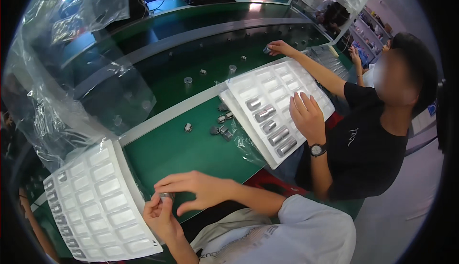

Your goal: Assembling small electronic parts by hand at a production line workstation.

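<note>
Just above the green table's near edge, the fingertips of my left hand point(162, 218) pinch a small metal part point(166, 196); the fingers partly hide it. My right hand point(201, 191) reaches over it from the right, fingers stretched out and thumb apart, the fingertips close to the part. To the left of my hands lies a white moulded tray point(103, 202) with rows of pockets. Metal cylinders point(57, 209) fill its left-hand column, and one more sits near its far end; the other visible pockets look bare.
Small grey parts point(221, 131) lie loose on the green table point(181, 154). Beyond a metal rail, a green belt carries metal cylinders point(188, 80). Clear plastic sheeting point(71, 87) hangs at the left. On the right, a co-worker point(373, 139) handles another white tray point(277, 84), partly filled.
</note>
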